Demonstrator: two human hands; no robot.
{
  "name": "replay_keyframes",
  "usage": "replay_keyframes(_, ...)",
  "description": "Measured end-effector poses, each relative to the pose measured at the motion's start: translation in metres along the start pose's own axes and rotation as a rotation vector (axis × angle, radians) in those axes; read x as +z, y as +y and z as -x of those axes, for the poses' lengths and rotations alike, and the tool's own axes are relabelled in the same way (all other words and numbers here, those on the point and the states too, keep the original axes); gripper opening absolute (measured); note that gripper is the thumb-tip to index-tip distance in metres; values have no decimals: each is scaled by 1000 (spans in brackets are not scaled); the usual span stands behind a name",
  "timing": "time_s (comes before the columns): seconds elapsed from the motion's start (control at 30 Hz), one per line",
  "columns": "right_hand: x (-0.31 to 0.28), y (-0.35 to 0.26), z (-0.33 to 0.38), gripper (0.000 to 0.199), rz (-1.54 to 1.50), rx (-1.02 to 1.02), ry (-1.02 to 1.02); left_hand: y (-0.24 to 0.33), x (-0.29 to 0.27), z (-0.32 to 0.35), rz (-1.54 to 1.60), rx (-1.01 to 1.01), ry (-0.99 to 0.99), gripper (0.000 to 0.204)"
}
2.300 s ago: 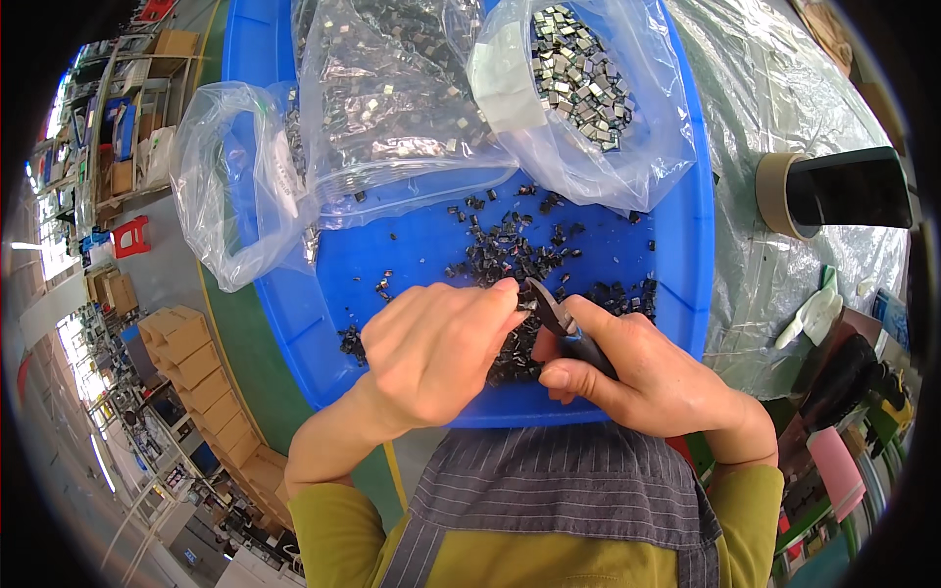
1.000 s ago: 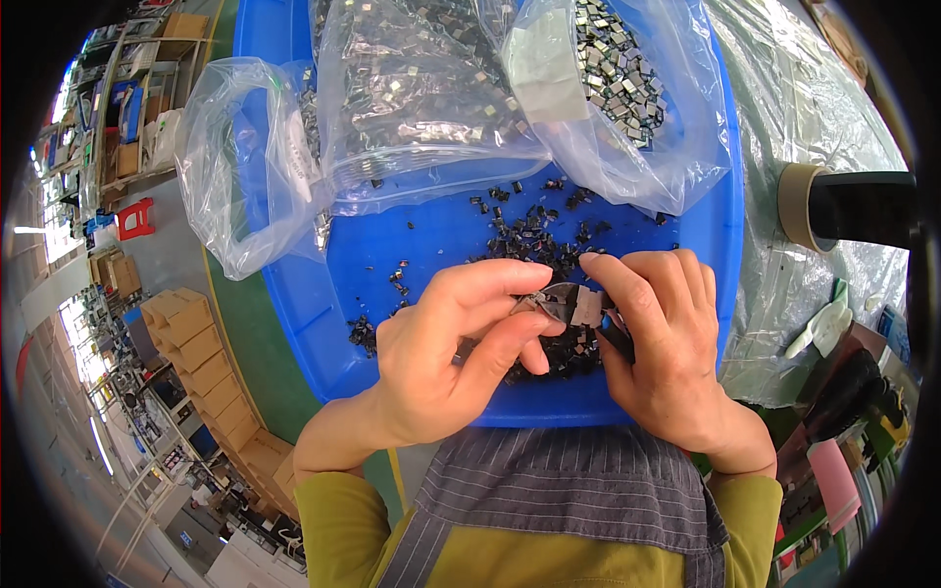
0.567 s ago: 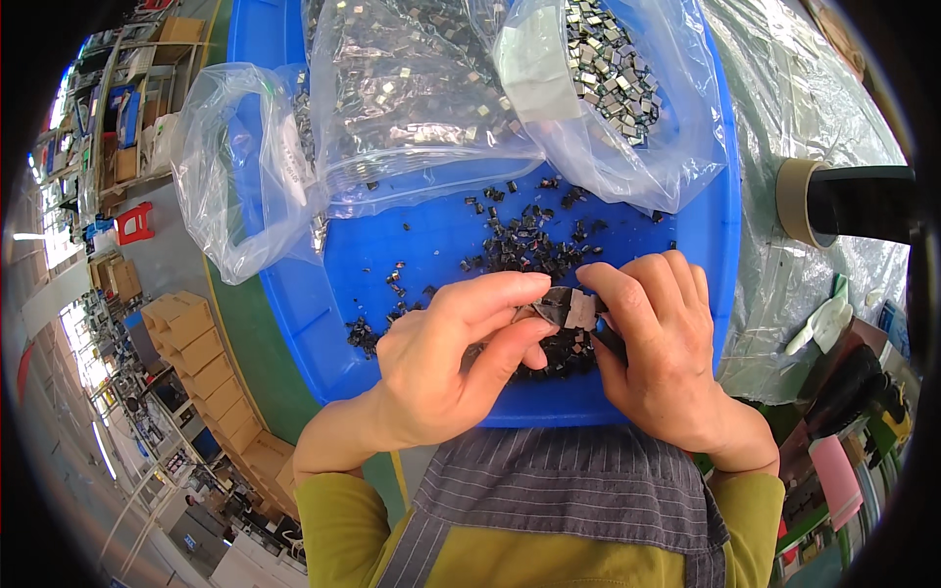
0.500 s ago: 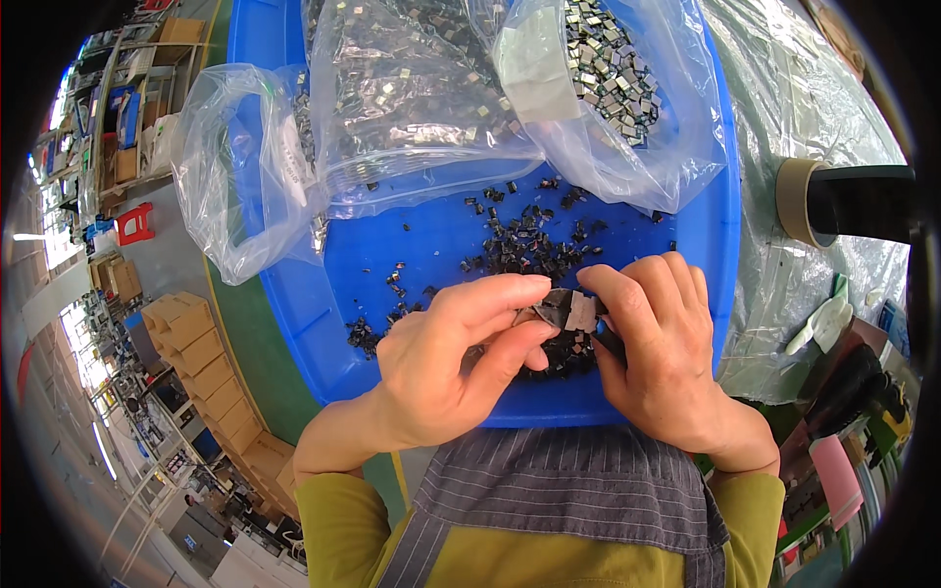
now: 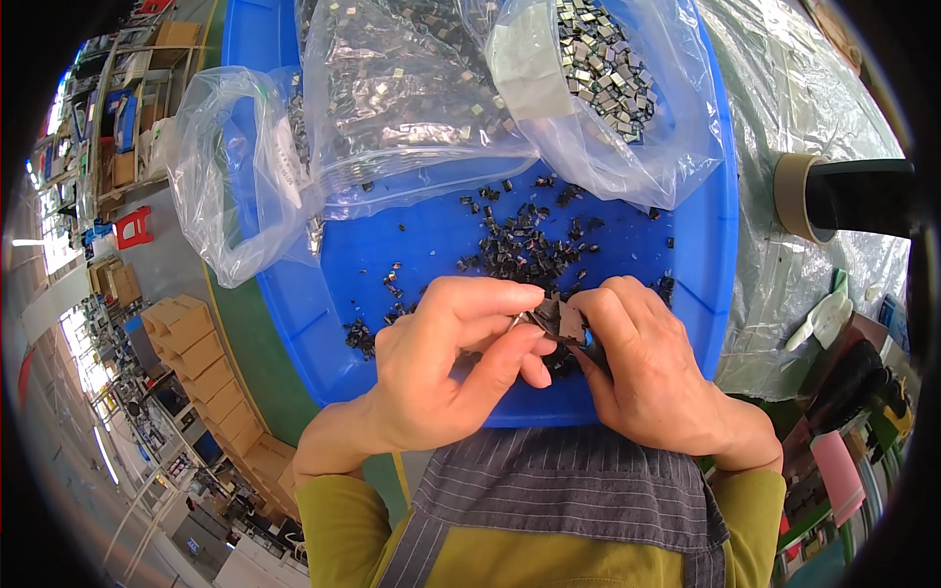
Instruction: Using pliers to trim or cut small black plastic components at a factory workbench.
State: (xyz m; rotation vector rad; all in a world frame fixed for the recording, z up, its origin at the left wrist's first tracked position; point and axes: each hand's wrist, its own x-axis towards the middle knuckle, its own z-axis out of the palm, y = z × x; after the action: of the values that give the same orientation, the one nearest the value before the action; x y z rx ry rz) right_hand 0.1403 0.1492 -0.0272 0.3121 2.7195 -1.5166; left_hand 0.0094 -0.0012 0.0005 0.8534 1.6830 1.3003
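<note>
Both my hands work close together over the near part of a blue tray point(image 5: 691, 323). My left hand point(image 5: 431, 363) is closed in a pinch, thumb and fingertips on a small dark grey piece with flat faces point(image 5: 566, 320). Closed beside it, my right hand point(image 5: 652, 367) grips a dark tool with a spot of blue point(image 5: 595, 351); its kind is mostly hidden by the fingers. The piece sits between the two hands' fingertips. Many small black bits point(image 5: 520, 245) lie scattered on the tray, some of them beneath my hands.
A clear plastic bag point(image 5: 412, 118) of small square parts fills the tray's far side. At far right, an opened bag point(image 5: 676, 157) holds loose silvery square parts point(image 5: 608, 73). Another clear bag point(image 5: 221, 186) overhangs the left rim. A tape roll point(image 5: 792, 196) and white glove point(image 5: 823, 318) lie to the right.
My right hand has moved slightly left and down, nearer my left fingertips. The tool has tilted, and its blue spot now shows. My left hand stays nearly in place.
</note>
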Motion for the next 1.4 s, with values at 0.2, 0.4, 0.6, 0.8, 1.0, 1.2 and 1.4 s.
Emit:
replay_keyframes(0.2,-2,-1,-1,29,-179,65,-99,-3,-1,-1,101,-34,39,24)
replay_keyframes(0.4,-4,2,-2,31,-250,71,-104,-3,-3,-4,151,-22,34,27)
replay_keyframes(0.6,-4,4,-3,46,11,-6,32,-1,-3,-5,61,-24,25,27)
replay_keyframes(0.8,-7,1,-4,56,153,-37,85,-6,-2,-4,-192,83,24,27)
replay_keyframes(1.0,-5,2,-2,58,249,-38,94,-7,-1,-3,-310,141,47,26)
replay_keyframes(1.2,-2,4,-2,58,279,-49,121,-8,-4,-5,-308,139,21,24)
replay_keyframes(1.4,1,6,-1,58,312,-56,126,-10,-4,-6,-359,180,22,22)
